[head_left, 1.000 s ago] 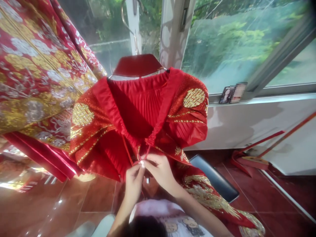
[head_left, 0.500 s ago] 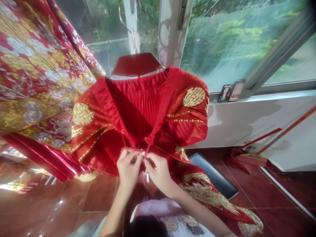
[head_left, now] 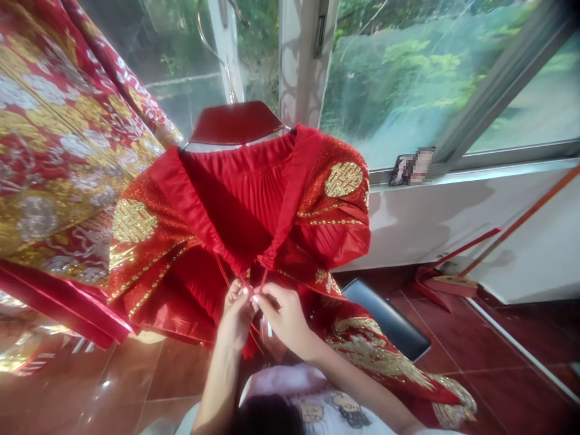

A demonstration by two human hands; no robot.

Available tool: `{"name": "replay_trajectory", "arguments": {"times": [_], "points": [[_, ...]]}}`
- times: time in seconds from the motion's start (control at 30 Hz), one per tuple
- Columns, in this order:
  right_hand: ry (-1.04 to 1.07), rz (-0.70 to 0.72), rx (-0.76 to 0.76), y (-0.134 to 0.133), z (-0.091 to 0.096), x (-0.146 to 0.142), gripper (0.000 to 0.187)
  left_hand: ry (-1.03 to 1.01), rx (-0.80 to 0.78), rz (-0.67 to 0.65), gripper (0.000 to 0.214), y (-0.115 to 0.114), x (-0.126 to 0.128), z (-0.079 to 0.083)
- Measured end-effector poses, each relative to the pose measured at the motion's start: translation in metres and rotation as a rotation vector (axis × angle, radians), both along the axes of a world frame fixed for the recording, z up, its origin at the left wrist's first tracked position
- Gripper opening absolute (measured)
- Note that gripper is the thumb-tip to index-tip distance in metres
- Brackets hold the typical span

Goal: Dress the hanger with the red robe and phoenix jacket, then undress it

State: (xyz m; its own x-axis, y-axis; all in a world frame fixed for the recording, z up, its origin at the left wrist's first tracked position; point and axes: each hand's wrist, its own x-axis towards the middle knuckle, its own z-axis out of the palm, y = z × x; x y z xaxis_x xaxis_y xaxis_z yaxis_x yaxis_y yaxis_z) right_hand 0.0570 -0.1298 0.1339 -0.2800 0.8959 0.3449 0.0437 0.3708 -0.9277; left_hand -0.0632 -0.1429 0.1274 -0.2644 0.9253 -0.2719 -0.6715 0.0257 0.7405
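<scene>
A red pleated garment with gold embroidery (head_left: 181, 187) hangs inside-out-looking, its waistband clipped to a red hanger (head_left: 235, 124). Thin red drawstrings (head_left: 264, 277) come out of the gathered waistband ends. My left hand (head_left: 236, 308) is closed, its fingers curled and pinching a red drawstring just below the waistband. Against it, my right hand (head_left: 281, 311) pinches a red string between thumb and forefinger. Both sets of fingertips nearly meet, and the exact crossing of the strings is hidden between them. Loose string ends dangle beneath my left hand.
At left hangs another red, gold and silver embroidered garment (head_left: 49, 145). Windows (head_left: 408, 90) stand behind, with a small picture card (head_left: 410, 168) on the sill. A dark flat case (head_left: 387, 320) lies on the tiled floor, and a red-handled broom (head_left: 453, 284) rests by the wall.
My left fingers have curled inward around the string, where they were more extended before. Loose string ends now show lower down. The whole view has shifted slightly, moving the garment left.
</scene>
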Motion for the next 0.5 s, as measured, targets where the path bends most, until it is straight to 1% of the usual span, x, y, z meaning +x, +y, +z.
{"name": "replay_trajectory", "arguments": {"times": [0.07, 0.17, 0.27, 0.33, 0.4, 0.43, 0.5], "points": [[-0.024, -0.005, 0.017, 0.001, 0.000, -0.001, 0.015, 0.022, -0.047, 0.058, 0.045, 0.001, 0.004, -0.005], [-0.047, -0.029, 0.053, 0.003, 0.001, -0.003, 0.016, 0.155, -0.040, 0.257, 0.042, 0.007, 0.010, -0.013], [-0.048, -0.018, 0.031, 0.006, 0.003, -0.004, 0.015, 0.349, 0.034, 0.426, 0.035, 0.014, 0.013, -0.021], [-0.039, 0.015, 0.003, 0.007, 0.006, -0.003, 0.015, 0.480, 0.115, 0.501, 0.029, 0.018, 0.010, -0.025], [-0.029, 0.044, -0.019, 0.006, 0.009, -0.001, 0.014, 0.538, 0.142, 0.561, 0.026, 0.022, 0.002, -0.032], [-0.022, 0.057, -0.031, 0.006, 0.010, 0.000, 0.014, 0.522, 0.106, 0.570, 0.026, 0.023, -0.004, -0.038], [-0.002, 0.084, -0.066, 0.004, 0.012, 0.003, 0.014, 0.449, -0.023, 0.558, 0.027, 0.022, -0.017, -0.053]]}}
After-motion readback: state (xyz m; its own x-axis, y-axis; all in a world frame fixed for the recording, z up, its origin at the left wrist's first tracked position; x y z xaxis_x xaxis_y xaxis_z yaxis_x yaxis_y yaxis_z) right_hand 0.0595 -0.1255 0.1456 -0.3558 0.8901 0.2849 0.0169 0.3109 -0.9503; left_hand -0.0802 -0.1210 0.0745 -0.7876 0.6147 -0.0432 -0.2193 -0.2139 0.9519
